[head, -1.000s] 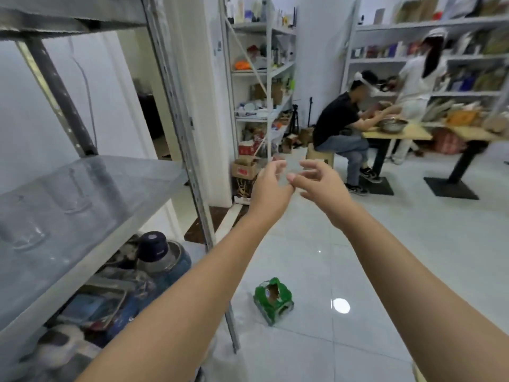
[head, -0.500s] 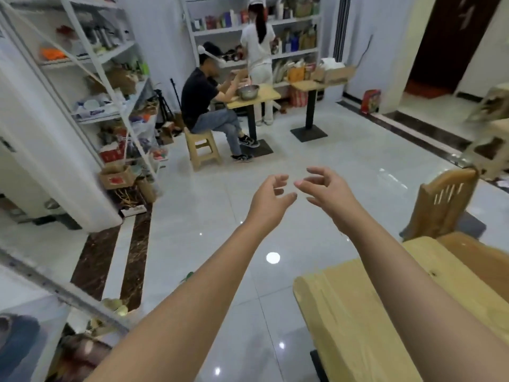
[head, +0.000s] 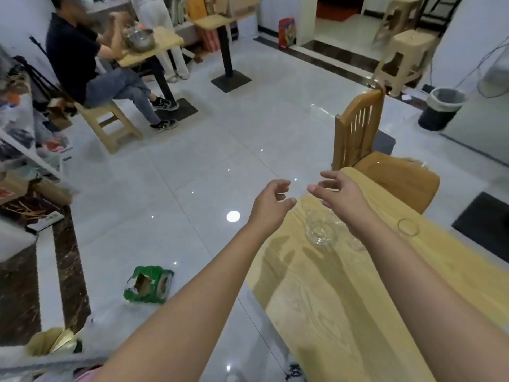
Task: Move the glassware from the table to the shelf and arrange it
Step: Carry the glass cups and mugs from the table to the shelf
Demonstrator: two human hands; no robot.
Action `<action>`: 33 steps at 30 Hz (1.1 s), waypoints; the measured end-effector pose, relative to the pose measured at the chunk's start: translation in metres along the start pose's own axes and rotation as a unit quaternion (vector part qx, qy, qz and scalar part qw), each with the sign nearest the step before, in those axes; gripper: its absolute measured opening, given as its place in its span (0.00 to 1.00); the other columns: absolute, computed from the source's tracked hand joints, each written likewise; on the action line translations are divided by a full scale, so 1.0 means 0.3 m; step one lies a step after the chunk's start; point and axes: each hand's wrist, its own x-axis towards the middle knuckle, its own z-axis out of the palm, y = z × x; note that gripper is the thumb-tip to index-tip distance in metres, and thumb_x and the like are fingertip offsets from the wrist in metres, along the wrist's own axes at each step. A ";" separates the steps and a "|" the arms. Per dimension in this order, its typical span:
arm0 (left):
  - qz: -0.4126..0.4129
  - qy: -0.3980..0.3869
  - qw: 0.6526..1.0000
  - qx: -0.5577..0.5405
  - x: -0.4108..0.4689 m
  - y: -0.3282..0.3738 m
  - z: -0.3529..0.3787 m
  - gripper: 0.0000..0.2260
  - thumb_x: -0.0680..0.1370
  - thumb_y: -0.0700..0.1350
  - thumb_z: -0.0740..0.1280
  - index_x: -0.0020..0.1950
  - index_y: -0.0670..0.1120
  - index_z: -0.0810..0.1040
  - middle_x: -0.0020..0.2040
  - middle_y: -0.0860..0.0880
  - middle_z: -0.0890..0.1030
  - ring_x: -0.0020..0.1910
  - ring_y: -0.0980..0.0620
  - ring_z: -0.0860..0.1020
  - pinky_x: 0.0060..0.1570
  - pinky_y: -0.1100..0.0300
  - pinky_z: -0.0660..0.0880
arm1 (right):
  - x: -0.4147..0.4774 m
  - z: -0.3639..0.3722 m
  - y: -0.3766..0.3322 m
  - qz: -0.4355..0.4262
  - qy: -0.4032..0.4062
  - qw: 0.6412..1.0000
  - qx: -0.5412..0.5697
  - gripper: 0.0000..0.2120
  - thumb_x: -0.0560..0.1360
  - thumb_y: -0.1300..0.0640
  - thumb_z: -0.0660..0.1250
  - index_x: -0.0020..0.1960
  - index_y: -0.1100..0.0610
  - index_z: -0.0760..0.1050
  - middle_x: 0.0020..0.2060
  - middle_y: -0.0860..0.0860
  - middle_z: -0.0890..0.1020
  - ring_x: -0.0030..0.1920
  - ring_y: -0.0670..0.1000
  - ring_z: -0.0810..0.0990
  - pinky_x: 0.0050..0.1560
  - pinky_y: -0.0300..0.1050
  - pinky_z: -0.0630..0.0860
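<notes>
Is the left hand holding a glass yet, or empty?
Empty. The left hand is loosely curled around nothing, short of the glass bowl on the table.

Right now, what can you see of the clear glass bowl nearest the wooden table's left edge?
The clear glass bowl is small, rounded and colourless, with a wide open rim and a thicker base that catches light. It stands upright, mouth up, seemingly empty, on the pale wooden table near its far left corner. Nothing grips it: the open right hand hovers above and beyond it. A second clear glass stands to its right, half hidden under that hand's wrist; whether they touch is unclear.
</notes>
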 end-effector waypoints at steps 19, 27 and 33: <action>-0.199 -0.077 0.977 0.029 0.248 -0.450 0.383 0.20 0.78 0.44 0.62 0.71 0.48 0.67 0.63 0.45 0.75 0.58 0.45 0.77 0.58 0.52 0.75 | 0.110 0.012 0.620 0.202 0.105 0.973 -0.050 0.36 0.71 0.66 0.73 0.74 0.58 0.59 0.41 0.41 0.71 0.40 0.45 0.74 0.45 0.44 0.72; -0.213 -0.096 0.972 -0.016 0.293 -0.528 0.438 0.19 0.79 0.49 0.61 0.70 0.51 0.69 0.58 0.50 0.78 0.55 0.50 0.78 0.56 0.54 0.75 | 0.169 0.010 0.711 0.155 0.070 0.985 -0.011 0.41 0.70 0.67 0.74 0.75 0.56 0.56 0.52 0.39 0.72 0.46 0.38 0.75 0.41 0.32 0.75; -0.241 -0.127 0.960 -0.072 0.301 -0.549 0.447 0.20 0.80 0.52 0.58 0.73 0.59 0.66 0.65 0.54 0.76 0.61 0.51 0.77 0.59 0.53 0.75 | 0.191 0.020 0.728 0.127 0.069 0.989 -0.010 0.36 0.70 0.65 0.75 0.72 0.54 0.62 0.51 0.38 0.74 0.49 0.35 0.76 0.46 0.28 0.73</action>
